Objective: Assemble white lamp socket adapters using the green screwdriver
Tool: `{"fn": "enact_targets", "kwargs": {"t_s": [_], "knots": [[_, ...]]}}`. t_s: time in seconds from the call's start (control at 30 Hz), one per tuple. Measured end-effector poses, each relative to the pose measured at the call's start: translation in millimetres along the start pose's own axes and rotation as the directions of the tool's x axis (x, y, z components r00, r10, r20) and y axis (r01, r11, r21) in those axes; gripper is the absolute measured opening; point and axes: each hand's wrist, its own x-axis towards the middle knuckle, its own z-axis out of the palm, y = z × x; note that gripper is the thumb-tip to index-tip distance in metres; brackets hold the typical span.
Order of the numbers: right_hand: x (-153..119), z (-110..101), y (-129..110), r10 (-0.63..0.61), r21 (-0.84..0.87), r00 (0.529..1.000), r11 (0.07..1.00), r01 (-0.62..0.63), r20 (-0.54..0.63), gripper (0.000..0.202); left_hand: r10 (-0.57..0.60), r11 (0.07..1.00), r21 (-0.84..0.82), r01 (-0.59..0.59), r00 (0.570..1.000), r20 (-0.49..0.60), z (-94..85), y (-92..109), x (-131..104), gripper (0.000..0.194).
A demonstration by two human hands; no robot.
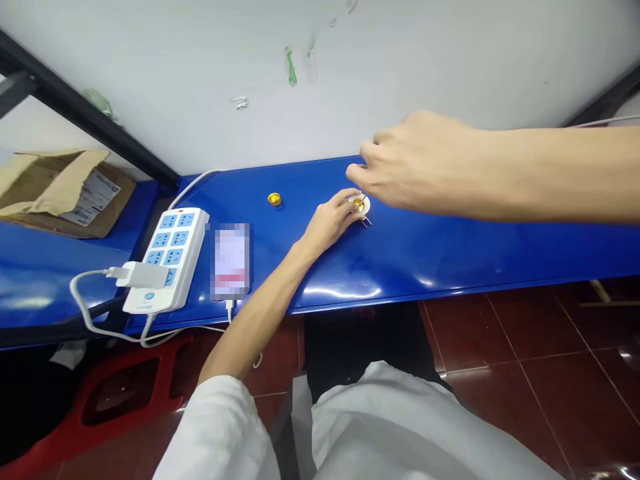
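Observation:
A small round white dish-like piece (367,207) with a gold-coloured middle sits on the blue table, with two thin metal prongs beside it. My left hand (330,220) grips its left edge between fingers and thumb. Just above and to the right, my right hand (395,163) is closed, fingers curled down over the piece; a thin object seems to run from the fingertips into the gold middle, too small to name. A gold cap (275,199) stands on the table left of my left hand.
On the left are a white power strip (187,267) with a plugged-in charger (145,275), a blurred-out phone (231,260) on a white cable, and an open cardboard box (65,193). A white wall (200,80) rises behind the blue table (450,260). Below left is a red stool (120,427).

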Motion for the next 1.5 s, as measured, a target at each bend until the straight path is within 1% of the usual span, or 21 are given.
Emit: {"fn": "enact_targets", "kwargs": {"t_s": [0.07,0.17,0.23,0.4,0.53,0.63,0.7,0.77,0.87,0.97,1.03,1.13,1.2,1.27,1.37,1.4,1.5], "knots": [[-3.2,3.4,1.7,-0.002,-0.01,1.0,1.0,0.002,0.0,0.023,-0.004,1.0,-0.016,0.004,1.0,0.006,0.3,-0.1,-0.1,0.024],[-7.2,4.2,3.7,-0.076,-0.028,0.997,0.997,0.075,-0.005,0.035,-0.024,1.0,-0.018,0.024,1.0,0.013,1.5,0.0,0.6,0.022],[-7.4,2.0,3.9,-0.106,-0.023,0.994,0.994,0.105,-0.004,0.038,-0.033,0.999,-0.003,0.033,0.999,0.012,2.1,0.3,1.0,0.02],[-0.3,-2.5,-0.2,-0.059,-0.011,0.998,0.998,0.059,-0.012,0.024,-0.004,1.0,-0.012,0.004,1.0,0.001,0.7,1.2,1.2,0.021],[3.3,-0.5,-1.2,-0.009,-0.015,1.0,1.0,0.009,0.007,0.013,-0.01,0.999,-0.03,0.011,1.0,0.008,0.1,0.8,0.8,0.022],[0.2,3.2,3.9,-0.01,-0.014,1.0,1.0,0.01,-0.003,0.019,-0.011,0.999,-0.03,0.011,1.0,0.013,0.7,0.0,0.8,0.023],[-3.1,5.7,8.8,-0.053,-0.002,0.997,0.999,0.053,-0.062,0.027,-0.019,1.0,-0.022,0.019,1.0,0.009,0.9,-0.1,0.9,0.023],[-5.2,7.2,12.4,-0.091,0.014,0.993,0.996,0.092,-0.076,0.033,-0.035,0.999,-0.015,0.035,0.999,0.014,0.8,0.4,1.0,0.022],[-4.3,7.8,12.3,-0.115,0.051,0.993,0.992,0.117,-0.033,0.029,-0.053,0.998,-0.013,0.054,0.998,0.031,-0.2,2.1,1.3,0.022],[0.3,6.8,6.7,-0.098,0.071,0.991,0.992,0.104,-0.088,0.024,-0.067,0.998,-0.003,0.067,0.997,0.041,-1.6,4.0,1.7,0.022],[2.9,4.4,2.7,-0.069,0.061,0.993,0.995,0.075,-0.098,0.026,-0.07,0.998,-0.005,0.07,0.997,0.046,-2.3,4.8,2.1,0.022],[3.4,-0.6,0.6,-0.019,0.06,0.999,0.998,0.021,-0.045,0.029,-0.063,0.998,-0.021,0.064,0.997,0.037,-2.3,4.8,2.4,0.021],[1.5,-1.6,2.7,-0.012,0.068,0.999,0.998,0.014,-0.03,0.029,-0.053,0.998,-0.03,0.054,0.998,0.024,-1.4,4.3,2.4,0.022],[-1.0,0.6,6.6,-0.042,0.07,0.999,0.997,0.043,-0.02,0.031,-0.046,0.998,-0.034,0.047,0.999,0.016,-0.2,3.7,2.3,0.023],[-3.6,7.3,12.0,-0.117,0.06,0.992,0.991,0.12,-0.044,0.033,-0.054,0.998,-0.034,0.054,0.998,0.016,1.0,3.5,2.2,0.022],[-3.7,9.3,12.8,-0.125,0.052,0.991,0.99,0.128,-0.056,0.032,-0.056,0.998,-0.034,0.056,0.998,0.019,1.0,3.5,2.1,0.022],[-1.7,12.1,11.9,-0.089,0.029,0.994,0.995,0.091,-0.06,0.028,-0.049,0.998,-0.033,0.05,0.999,0.019,0.6,3.1,1.6,0.024]]}}
